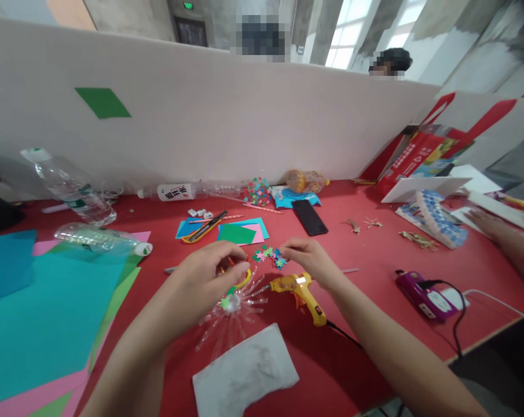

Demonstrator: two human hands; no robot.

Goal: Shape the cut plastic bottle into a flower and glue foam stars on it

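My left hand [213,272] is curled, thumb and fingertips close together, over a yellow ring [245,279]; whatever it grips is hidden. Just below it lies a clear plastic piece cut into splayed strips [232,303], with green stars [225,301] on its middle. My right hand [309,258] pinches at the edge of a small pile of coloured stars [266,253]. What sits between its fingertips is too small to make out. A yellow hot glue gun [303,295] lies between my forearms, its nozzle pointing at the plastic strips.
A grey-white board [248,370] lies in front. Plastic bottles [101,238], coloured paper sheets [48,324], a cutter knife [205,227], a phone [309,217] and a purple power box [427,295] surround the work. Another person's hand [483,223] rests at right. A white partition [192,116] stands behind.
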